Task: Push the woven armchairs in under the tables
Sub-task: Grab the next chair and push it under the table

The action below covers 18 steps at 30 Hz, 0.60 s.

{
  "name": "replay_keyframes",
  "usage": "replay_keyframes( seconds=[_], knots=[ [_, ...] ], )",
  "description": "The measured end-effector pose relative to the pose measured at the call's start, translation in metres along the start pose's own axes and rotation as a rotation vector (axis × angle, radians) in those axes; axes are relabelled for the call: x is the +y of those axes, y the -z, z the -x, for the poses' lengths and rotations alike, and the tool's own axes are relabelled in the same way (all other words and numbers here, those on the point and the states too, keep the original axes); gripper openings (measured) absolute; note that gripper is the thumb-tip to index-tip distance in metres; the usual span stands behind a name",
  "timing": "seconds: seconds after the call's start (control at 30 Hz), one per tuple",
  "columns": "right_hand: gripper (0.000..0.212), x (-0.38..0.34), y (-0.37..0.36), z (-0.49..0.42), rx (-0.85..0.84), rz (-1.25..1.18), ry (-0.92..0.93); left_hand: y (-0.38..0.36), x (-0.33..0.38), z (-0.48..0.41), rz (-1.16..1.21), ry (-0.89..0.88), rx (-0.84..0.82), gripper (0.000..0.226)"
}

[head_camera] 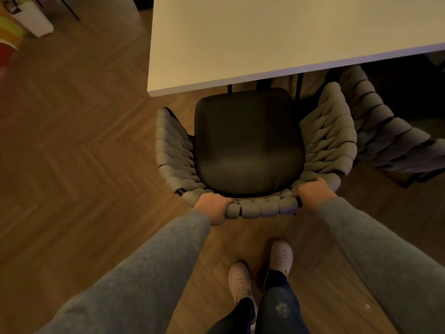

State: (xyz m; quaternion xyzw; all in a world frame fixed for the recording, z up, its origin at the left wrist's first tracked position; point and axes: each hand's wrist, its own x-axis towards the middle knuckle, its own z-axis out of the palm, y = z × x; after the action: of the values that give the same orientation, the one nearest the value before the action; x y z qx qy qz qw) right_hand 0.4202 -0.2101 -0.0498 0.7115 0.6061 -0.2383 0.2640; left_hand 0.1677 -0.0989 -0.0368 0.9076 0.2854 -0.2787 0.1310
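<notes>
A woven grey armchair point(262, 207) with a dark seat cushion point(248, 143) stands in front of me, facing a white table point(216, 56). Only the cushion's front edge reaches the table's near edge; most of the seat is out in the open. My left hand point(213, 208) grips the left part of the woven backrest rim. My right hand point(313, 192) grips the right part of the same rim. Both sleeves are grey.
A second woven armchair point(390, 138) stands to the right, partly under the table. Herringbone wood floor point(72, 141) spreads out to the left. A white object point(33, 20) and colourful items lie at the far left corner. My two feet point(260, 268) stand just behind the chair.
</notes>
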Motion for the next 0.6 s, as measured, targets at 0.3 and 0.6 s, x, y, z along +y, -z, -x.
replay_keyframes(
  seconds=[0.3,0.6],
  knots=[
    [0.03,0.023,0.023,-0.02,-0.009,0.015,-0.037,0.017,0.001,-0.026,0.037,0.017,0.03,0.032],
    [0.031,0.04,0.045,-0.019,0.022,0.038,-0.012,0.027,0.008,-0.049,0.016,0.021,0.024,0.03]
  ],
)
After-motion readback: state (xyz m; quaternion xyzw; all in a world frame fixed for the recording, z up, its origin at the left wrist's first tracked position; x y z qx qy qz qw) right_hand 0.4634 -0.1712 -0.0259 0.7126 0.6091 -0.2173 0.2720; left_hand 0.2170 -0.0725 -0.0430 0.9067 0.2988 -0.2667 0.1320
